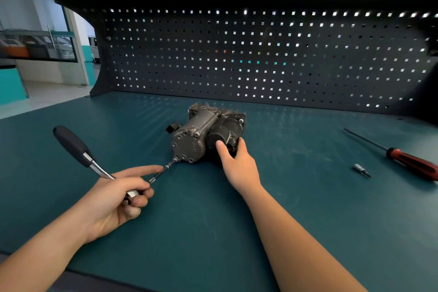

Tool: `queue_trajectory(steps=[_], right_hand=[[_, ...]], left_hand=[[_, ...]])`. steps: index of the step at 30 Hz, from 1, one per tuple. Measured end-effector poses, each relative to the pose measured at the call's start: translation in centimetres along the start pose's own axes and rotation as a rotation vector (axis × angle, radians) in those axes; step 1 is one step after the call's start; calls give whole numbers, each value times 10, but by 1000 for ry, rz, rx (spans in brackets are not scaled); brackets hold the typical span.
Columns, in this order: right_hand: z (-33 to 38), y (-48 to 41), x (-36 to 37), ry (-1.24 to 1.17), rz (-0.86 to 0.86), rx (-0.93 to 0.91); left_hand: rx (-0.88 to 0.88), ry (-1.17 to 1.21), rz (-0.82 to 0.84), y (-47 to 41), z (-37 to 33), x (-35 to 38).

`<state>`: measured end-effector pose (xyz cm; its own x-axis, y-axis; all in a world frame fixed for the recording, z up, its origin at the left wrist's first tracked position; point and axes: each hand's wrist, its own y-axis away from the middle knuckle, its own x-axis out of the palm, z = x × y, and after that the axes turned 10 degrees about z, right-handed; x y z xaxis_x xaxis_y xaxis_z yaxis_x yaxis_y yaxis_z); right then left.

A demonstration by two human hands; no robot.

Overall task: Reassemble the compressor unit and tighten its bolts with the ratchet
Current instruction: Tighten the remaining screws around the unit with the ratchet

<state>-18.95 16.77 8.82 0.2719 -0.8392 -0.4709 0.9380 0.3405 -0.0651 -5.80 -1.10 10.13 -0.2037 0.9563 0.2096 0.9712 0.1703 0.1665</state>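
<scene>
The left hand [113, 199] grips the ratchet [71, 144], its bar [161, 172] pointing ahead-right into a bolt [175, 159] on the compressor [196, 130], which the right hand [237, 163] holds.

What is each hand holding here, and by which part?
The left hand grips the ratchet at its head end, index finger lying along the extension bar. The right hand grips the compressor unit by its dark cylindrical near end.

Teal-topped workbench [213, 232] — dark backlit pegboard [260, 54] behind.
</scene>
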Motion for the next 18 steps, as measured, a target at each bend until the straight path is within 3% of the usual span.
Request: queue_trajectory(steps=[6,13,15,18], right_hand=[[-1,-2,0,-22,-4,-18],[-2,-4,0,8,-5,-24],[-2,-4,0,9,-6,-31],[-2,-4,0,8,-2,-31]], left_hand=[[-5,-183,9,3,-1,3],[-46,-766,139,-2,-4,11],[-55,-712,141,-1,-7,7],[-74,-392,61,-2,-5,-4]])
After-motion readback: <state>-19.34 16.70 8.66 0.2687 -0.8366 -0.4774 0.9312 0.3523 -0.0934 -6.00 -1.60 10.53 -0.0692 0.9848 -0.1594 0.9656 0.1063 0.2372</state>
